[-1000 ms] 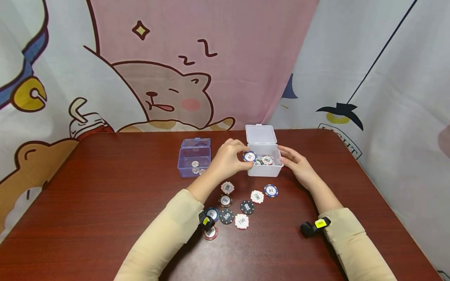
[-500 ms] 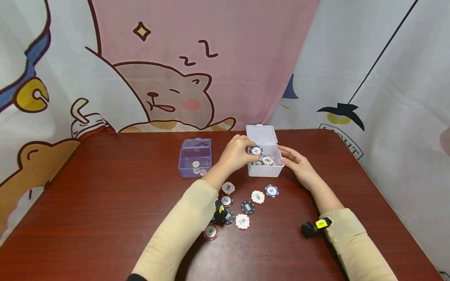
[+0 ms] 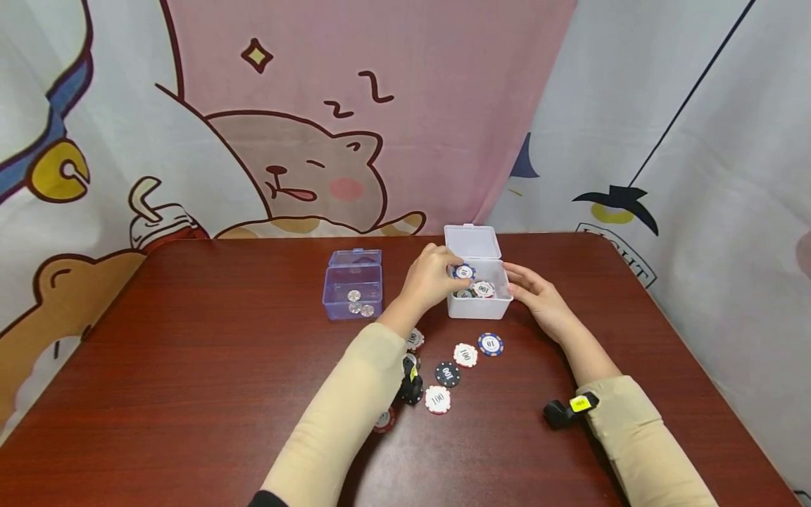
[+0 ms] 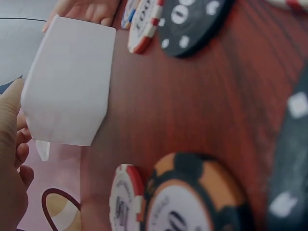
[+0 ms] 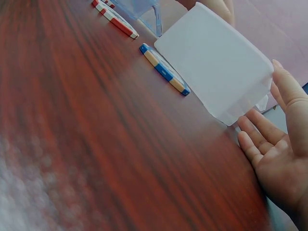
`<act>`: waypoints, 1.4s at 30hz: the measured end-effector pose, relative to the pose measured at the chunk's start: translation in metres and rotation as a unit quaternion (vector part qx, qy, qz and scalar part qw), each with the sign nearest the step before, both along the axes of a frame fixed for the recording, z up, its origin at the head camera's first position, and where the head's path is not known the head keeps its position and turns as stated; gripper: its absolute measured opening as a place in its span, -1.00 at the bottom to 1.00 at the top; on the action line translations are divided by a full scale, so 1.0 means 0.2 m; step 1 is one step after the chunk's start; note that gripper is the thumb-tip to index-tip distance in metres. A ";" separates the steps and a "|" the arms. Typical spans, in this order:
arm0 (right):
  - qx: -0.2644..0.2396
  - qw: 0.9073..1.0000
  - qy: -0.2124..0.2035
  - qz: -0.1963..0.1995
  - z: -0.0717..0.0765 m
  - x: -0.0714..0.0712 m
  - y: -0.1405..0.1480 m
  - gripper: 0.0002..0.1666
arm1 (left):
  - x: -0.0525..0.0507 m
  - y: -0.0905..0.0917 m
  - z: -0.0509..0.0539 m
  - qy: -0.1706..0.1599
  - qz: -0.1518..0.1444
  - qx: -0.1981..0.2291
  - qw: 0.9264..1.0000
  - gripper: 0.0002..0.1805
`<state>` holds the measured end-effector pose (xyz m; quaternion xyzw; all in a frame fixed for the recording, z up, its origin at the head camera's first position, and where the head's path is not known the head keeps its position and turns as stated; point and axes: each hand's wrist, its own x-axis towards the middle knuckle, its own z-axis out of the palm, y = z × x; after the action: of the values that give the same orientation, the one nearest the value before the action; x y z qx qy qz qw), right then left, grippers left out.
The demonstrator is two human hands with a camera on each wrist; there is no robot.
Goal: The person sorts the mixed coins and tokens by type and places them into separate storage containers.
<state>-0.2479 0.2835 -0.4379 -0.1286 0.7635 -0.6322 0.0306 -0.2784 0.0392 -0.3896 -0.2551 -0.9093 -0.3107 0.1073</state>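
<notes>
My left hand [image 3: 429, 278] pinches a blue-and-white poker chip [image 3: 464, 272] between thumb and fingers, just inside the opening of the white box [image 3: 479, 308]. That box stands with its lid [image 3: 472, 241] tipped back. Inside it lie a white "100" chip [image 3: 484, 289] and a greenish chip [image 3: 464, 293]. My right hand [image 3: 536, 296] rests against the box's right side, its fingers extended along the wall. In the right wrist view, thumb and fingers of the right hand [image 5: 284, 139] are at the box's end. The left wrist view hides the pinched chip behind the box.
A blue translucent box [image 3: 352, 282], lid back, holds several small clear pieces. Loose chips lie in front: a blue "10" chip [image 3: 491, 343], a white chip [image 3: 465, 355], a black chip [image 3: 447, 374], a red-edged white chip [image 3: 438, 399]. The left forearm partly covers others, including a red chip [image 3: 384, 420].
My left hand has moved right with the blue chip, from the white box's left edge to over its inside. The right hand stays against the box.
</notes>
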 end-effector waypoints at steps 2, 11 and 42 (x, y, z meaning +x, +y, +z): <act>0.001 1.000 0.002 0.001 0.00 0.00 0.00 -0.42 | 0.00 0.00 -0.01 0.003 0.009 -0.008 1.000 -0.59; 0.008 1.000 -0.001 -0.006 0.02 0.00 0.00 -0.43 | -0.01 0.01 -0.02 -0.018 0.008 -0.009 1.000 -0.54; 0.003 1.000 -0.001 -0.007 -0.01 0.00 0.01 -0.42 | 0.01 0.01 0.00 -0.059 -0.010 -0.039 0.997 -0.53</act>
<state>-0.2489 0.2849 -0.4395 -0.1224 0.7665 -0.6299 0.0268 -0.2773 0.0407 -0.3898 -0.2493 -0.9228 -0.2909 0.0408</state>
